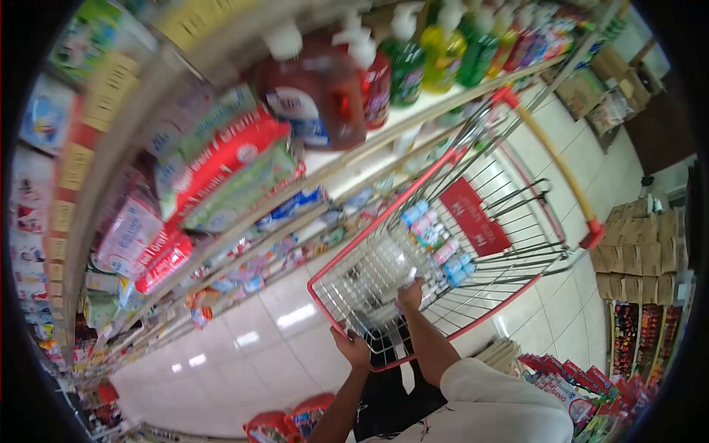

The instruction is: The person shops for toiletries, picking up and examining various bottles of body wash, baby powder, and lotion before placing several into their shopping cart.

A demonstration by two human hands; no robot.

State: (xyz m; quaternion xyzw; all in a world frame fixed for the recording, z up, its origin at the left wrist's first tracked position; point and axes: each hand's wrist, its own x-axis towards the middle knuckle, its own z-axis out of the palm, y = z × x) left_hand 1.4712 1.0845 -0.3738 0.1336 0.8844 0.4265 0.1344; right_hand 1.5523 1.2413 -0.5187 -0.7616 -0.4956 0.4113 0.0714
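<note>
A shopping cart [473, 323] with a red rim and metal wire basket stands in front of me. My left hand [352, 348] is closed round the rim at its near corner. Inside the basket, my right hand [410, 294] is closed by a small whitish thing, too blurred to name. Just beyond that hand, several small bottles with blue, white and pink colours [445, 251] stand grouped in the basket. A red sign [475, 215] is fixed to the wires past them. The cart's yellow handle [555, 159] is at the far end.
Shelves along the left hold large pump bottles [405, 65] and red and green packs [233, 159]. Stacked brown packages [639, 251] and hanging packets stand at the right. Red bags [288, 424] lie on the tiled floor [258, 343] near me. Cardboard boxes [613, 70] are at the back.
</note>
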